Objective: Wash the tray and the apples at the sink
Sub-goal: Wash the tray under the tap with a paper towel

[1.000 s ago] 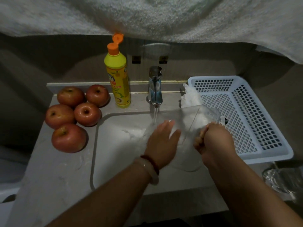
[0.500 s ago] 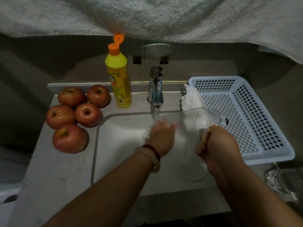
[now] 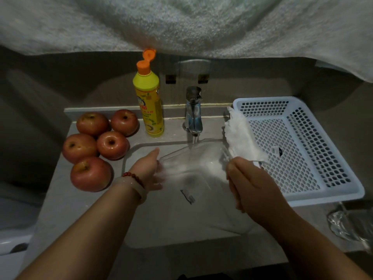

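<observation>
A clear plastic tray (image 3: 193,164) is held over the sink (image 3: 141,225) under water running from the faucet (image 3: 194,110). My left hand (image 3: 150,170) holds the tray's left end, its fingers hidden behind the plastic. My right hand (image 3: 245,183) grips the tray's right edge with curled fingers. Several red apples (image 3: 90,146) lie in a cluster on the counter left of the sink.
A yellow dish-soap bottle (image 3: 148,106) with its orange cap flipped open stands behind the sink. A white perforated basket (image 3: 298,150) sits at the right, a crumpled white cloth (image 3: 241,140) against its left rim. A towel hangs overhead. A glass object (image 3: 347,225) sits at lower right.
The tray has been turned and lowered flatter under the stream. My left hand slid from rubbing the tray's middle to its left end. My right hand stays on the right edge.
</observation>
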Available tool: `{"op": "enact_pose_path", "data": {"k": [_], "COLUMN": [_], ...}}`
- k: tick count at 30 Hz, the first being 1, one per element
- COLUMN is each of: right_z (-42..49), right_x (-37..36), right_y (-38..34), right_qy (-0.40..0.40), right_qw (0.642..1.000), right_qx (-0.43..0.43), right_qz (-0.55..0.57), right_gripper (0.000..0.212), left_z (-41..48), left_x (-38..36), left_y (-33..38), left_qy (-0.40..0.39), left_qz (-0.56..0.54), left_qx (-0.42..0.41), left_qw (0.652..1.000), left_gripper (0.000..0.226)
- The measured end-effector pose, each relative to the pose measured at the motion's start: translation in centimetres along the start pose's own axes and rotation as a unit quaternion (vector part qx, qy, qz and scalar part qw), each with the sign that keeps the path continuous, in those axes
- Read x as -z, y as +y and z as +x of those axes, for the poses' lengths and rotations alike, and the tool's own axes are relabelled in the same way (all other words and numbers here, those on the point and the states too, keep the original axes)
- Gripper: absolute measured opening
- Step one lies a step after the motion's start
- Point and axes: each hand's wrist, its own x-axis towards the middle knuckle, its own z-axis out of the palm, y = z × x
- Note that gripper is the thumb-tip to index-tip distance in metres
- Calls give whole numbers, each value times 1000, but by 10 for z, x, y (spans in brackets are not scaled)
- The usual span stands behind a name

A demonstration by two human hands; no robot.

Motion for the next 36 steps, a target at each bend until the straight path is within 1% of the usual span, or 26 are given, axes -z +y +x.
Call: {"op": "enact_pose_path", "data": {"k": [2,4,5,7,8,11,12,14,16,18,20,21,22,23,25,27,29,31,33,36], "right_z": [-1,-1,0,5,8,15,13,3,-7,-11,-9,-8,-7,-5,0,8,15,19,21,22], "right_x": [2,9,12,18,20,26,26,23,12,-2,-15,-20,-23,-25,-26,-25,-23,-23,-28,-40], "right_y": [4,7,7,10,11,20,24,29,30,26,22,23,24,26,31,37,43,50,57,66], "right_qy": [-39,-68,-77,-81,-85,-97,-91,-63,-21,38,68,73,78,89,112,123,146,166,164,151], "right_qw": [992,972,958,933,928,938,946,974,991,995,989,982,977,975,976,976,975,976,978,977], "right_qx": [103,190,227,270,272,227,203,131,56,-16,-132,-175,-196,-200,-186,-178,-161,-133,-113,-86], "right_qz": [-61,-119,-156,-224,-241,-244,-235,-175,-123,-88,-14,19,37,38,2,-34,-41,-42,-63,-119], "right_gripper": [35,33,32,31,28,20,23,33,39,36,50,57,62,65,63,59,55,49,46,46], "left_z": [-5,-10,-14,-16,-18,-20,-21,-22,-25,-29,-32,-34,-35,-36,-36,-34,-32,-32,-34,-35], "left_x": [12,21,26,33,37,49,53,57,56,54,53,52,52,50,49,46,43,39,37,43], "left_y": [4,4,5,3,2,-6,-10,-17,-22,-26,-28,-28,-29,-30,-30,-30,-32,-37,-42,-47], "left_qy": [-6,-20,-25,-23,-15,-5,-10,-11,6,32,46,44,42,39,34,31,37,52,70,90], "left_qz": [-19,-12,-10,-22,-36,-98,-117,-141,-141,-145,-159,-164,-162,-155,-141,-131,-125,-90,-61,-48], "left_qx": [11,21,24,21,15,-17,-33,-55,-73,-100,-125,-133,-142,-150,-157,-156,-156,-177,-198,-205], "left_qw": [1000,1000,999,999,999,995,993,988,987,984,978,976,976,976,977,978,979,979,976,973], "left_gripper": [44,38,32,18,15,11,13,29,32,27,21,21,22,24,28,26,20,19,22,18]}}
